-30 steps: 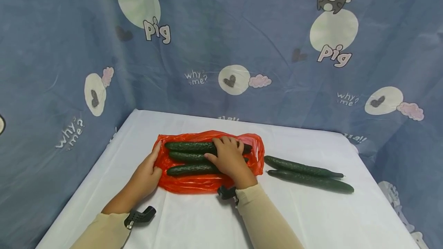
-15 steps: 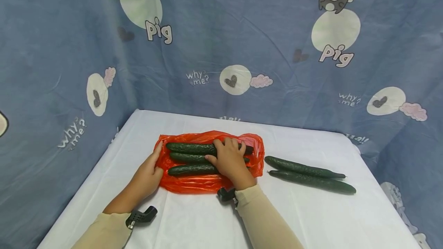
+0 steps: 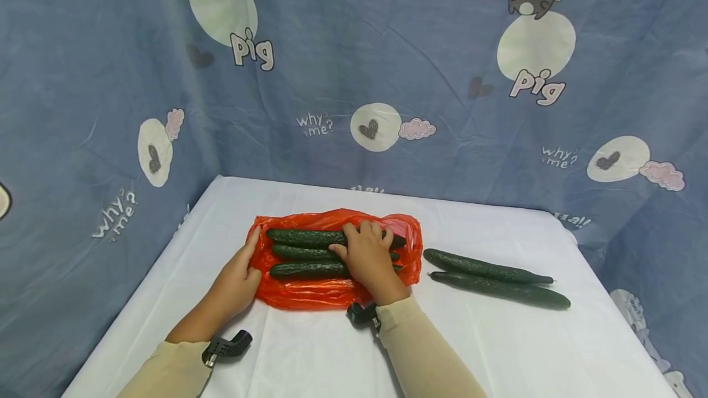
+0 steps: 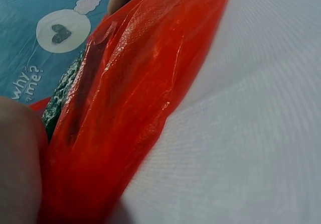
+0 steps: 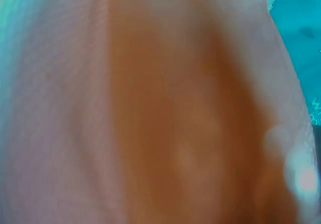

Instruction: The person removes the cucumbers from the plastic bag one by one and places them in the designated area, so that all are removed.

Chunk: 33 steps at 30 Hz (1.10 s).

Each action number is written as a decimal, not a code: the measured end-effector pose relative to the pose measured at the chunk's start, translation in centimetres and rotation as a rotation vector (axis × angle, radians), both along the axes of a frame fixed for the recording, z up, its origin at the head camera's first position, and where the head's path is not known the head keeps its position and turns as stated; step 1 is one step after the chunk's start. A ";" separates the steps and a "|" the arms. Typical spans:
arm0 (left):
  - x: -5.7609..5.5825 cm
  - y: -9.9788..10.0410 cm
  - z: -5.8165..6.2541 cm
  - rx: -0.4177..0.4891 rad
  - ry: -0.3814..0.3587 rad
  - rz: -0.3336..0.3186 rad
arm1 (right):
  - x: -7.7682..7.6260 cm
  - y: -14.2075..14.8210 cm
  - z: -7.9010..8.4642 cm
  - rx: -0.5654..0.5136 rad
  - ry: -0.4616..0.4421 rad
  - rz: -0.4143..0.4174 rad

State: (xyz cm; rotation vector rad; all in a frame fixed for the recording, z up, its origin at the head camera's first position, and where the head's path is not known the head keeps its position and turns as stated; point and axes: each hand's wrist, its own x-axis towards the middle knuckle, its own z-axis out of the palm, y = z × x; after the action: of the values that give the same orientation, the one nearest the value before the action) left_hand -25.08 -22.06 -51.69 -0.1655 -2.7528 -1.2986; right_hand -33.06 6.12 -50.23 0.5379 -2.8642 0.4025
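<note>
Cucumber [image 3: 305, 238] in right grip [image 3: 367, 257], farthest in red bag [image 3: 318, 300]; left grip [image 3: 236, 278] beside.

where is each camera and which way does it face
Head: on the head, forward and down at the red bag; left hand, right hand and sleeves show.
Left wrist: worn there, facing the bag; skin at left and top.
Right wrist: worn there; mostly blur, aim and body part unclear.
Head and left wrist share the bag and blue cloth.

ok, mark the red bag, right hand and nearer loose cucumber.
Red bag [image 3: 326, 296]: head view, on its near side.
Right hand [image 3: 369, 258]: head view, back of the hand.
Nearer loose cucumber [image 3: 499, 290]: head view, mid-length.
</note>
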 end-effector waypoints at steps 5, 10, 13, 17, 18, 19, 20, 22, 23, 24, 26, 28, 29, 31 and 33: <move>-0.2 0.1 0.3 -0.004 -0.014 0.006 | 0.0 0.2 0.3 -0.003 0.028 0.012; -0.3 0.0 0.3 -0.014 -0.023 0.008 | 0.3 0.1 0.3 -0.015 0.050 0.034; -0.1 -0.1 0.0 -0.021 -0.029 0.007 | 0.5 -0.1 0.1 -0.027 0.060 0.045; 0.3 -0.4 -0.3 -0.027 -0.032 0.022 | 0.7 -0.3 0.0 -0.027 0.057 0.063; 0.3 -0.5 -0.4 -0.027 -0.025 0.025 | 0.7 -0.3 0.0 -0.024 0.060 0.066; 0.3 -0.5 -0.4 -0.025 -0.013 0.027 | 0.8 -0.3 0.1 -0.020 0.062 0.067; 0.3 -0.5 -0.4 -0.025 0.000 0.027 | 0.7 -0.3 0.2 -0.014 0.064 0.066; 0.1 -0.5 -0.4 -0.028 0.017 0.023 | 0.7 -0.1 0.5 -0.007 0.073 0.059; 0.0 -0.4 -0.4 -0.032 0.022 0.024 | 0.7 0.0 0.7 -0.005 0.078 0.055; -0.1 -0.4 -0.4 -0.036 0.024 0.026 | 0.7 0.1 0.9 -0.002 0.079 0.050; -0.2 -0.3 -0.4 -0.044 0.019 0.031 | 0.7 0.2 1.3 0.001 0.077 0.043; -0.3 -0.2 -0.4 -0.050 0.012 0.035 | 0.8 0.4 1.8 0.000 0.069 0.038; -0.3 -0.2 -0.4 -0.051 0.009 0.035 | 0.8 0.5 2.0 0.000 0.066 0.037; -0.4 -0.2 -0.4 -0.049 0.010 0.032 | 1.0 0.6 2.4 -0.003 0.063 0.035; -0.4 -0.1 -0.3 -0.048 0.011 0.031 | 1.1 0.7 2.7 -0.005 0.064 0.034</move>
State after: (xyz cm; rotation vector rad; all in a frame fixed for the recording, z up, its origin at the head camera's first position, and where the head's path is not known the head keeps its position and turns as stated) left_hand -25.49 -22.20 -52.04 -0.1328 -2.7669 -1.2214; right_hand -31.93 6.78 -47.50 0.5885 -2.7955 0.3909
